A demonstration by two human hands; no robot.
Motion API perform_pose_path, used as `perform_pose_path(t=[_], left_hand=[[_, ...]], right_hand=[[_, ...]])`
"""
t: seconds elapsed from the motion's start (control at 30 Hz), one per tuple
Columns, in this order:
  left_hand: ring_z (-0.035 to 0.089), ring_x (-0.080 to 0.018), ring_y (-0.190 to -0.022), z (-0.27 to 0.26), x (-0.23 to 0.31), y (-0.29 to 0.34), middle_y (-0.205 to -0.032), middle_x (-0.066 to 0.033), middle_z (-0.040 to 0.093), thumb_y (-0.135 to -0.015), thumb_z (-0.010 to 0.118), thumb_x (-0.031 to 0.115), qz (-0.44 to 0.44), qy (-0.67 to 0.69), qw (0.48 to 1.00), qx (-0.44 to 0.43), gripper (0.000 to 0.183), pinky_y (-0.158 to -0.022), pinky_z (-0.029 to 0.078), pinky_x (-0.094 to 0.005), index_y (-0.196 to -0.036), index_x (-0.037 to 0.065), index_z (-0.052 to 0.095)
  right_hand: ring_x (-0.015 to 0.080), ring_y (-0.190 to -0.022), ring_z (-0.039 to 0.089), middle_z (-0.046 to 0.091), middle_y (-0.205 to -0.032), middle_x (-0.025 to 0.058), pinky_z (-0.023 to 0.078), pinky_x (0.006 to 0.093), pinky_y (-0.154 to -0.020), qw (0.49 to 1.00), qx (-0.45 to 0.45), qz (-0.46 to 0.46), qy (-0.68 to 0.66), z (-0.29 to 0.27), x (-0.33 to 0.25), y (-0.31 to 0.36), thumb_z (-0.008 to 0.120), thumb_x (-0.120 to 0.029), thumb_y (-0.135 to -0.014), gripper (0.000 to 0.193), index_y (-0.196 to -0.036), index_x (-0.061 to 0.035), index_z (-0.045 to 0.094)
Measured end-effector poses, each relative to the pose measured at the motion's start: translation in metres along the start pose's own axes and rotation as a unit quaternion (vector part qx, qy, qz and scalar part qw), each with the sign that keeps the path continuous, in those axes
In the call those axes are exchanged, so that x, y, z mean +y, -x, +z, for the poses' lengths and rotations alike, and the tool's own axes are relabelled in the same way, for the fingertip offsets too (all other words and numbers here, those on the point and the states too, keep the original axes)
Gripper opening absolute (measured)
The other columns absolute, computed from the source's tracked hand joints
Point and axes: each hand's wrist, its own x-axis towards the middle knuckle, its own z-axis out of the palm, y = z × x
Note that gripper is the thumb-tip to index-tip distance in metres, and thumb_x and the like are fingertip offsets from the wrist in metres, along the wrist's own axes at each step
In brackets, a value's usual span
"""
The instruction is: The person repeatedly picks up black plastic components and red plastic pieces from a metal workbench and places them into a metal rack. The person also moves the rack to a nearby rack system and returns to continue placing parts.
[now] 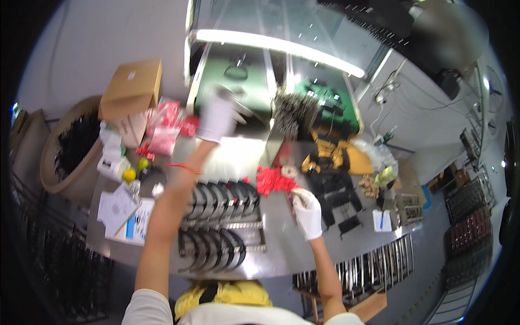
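Note:
My left hand, in a white glove, reaches to the near end of a green conveyor belt. It is smeared by motion, so I cannot tell whether it holds anything. A black ring-shaped piece lies farther up that belt. My right hand, also gloved, is at the near edge of a pile of small red pieces. Its fingers are pressed together; what is between them, if anything, is too small to make out. Between my forearms, black curved bands stand in rows on a metal rack.
Red-filled plastic bags and a cardboard box stand at the far left. Papers lie on the metal table's left side. Black parts on yellow material cover the right. A bundle of thin grey strips stands between the two belts.

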Motion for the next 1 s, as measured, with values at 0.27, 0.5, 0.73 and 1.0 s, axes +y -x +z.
perform_pose_path(t=[0.27,0.5,0.73,1.0], left_hand=[[0.033,-0.0045,-0.046,-0.327,-0.112,0.197,-0.064,0.0021,0.05,-0.097,0.046,0.019,-0.079,0.078,0.922,0.372,0.027,-0.041,0.022,-0.0222,-0.072,0.009,0.044],[0.054,-0.0074,-0.054,-0.255,-0.19,0.352,-0.077,-0.0019,0.059,-0.106,0.043,0.023,-0.408,0.195,0.847,0.279,0.023,-0.051,0.048,-0.0225,-0.093,0.007,0.053],[0.052,-0.0089,-0.054,-0.269,-0.237,0.367,-0.072,-0.002,0.057,-0.107,0.042,0.025,-0.348,0.243,0.852,0.306,0.025,-0.053,0.046,-0.0241,-0.09,0.008,0.051],[0.062,-0.0116,-0.061,-0.237,-0.239,0.392,-0.077,-0.0051,0.064,-0.107,0.041,0.026,-0.451,0.307,0.8,0.251,0.025,-0.055,0.052,-0.0247,-0.097,0.006,0.053]], right_hand=[[0.0381,-0.126,0.051,0.057,-0.134,0.0191,0.039,0.0428,-0.109,0.9,-0.346,-0.267,-0.003,0.119,-0.044,0.077,0.055,-0.014,-0.088,0.038,-0.123,-0.0024,0.062],[0.0372,-0.137,0.039,0.05,-0.145,0.0125,0.025,0.0561,-0.115,0.737,-0.487,-0.444,0.149,0.19,-0.061,0.091,0.051,-0.029,-0.094,0.046,-0.137,-0.0105,0.054],[0.0377,-0.139,0.035,0.046,-0.146,0.0133,0.022,0.0553,-0.117,0.717,-0.501,-0.45,0.181,0.202,-0.05,0.09,0.048,-0.027,-0.094,0.046,-0.137,-0.0099,0.053],[0.0367,-0.135,0.042,0.051,-0.143,0.0111,0.027,0.054,-0.115,0.721,-0.477,-0.462,0.2,0.203,-0.054,0.094,0.054,-0.028,-0.09,0.047,-0.134,-0.0118,0.057]])
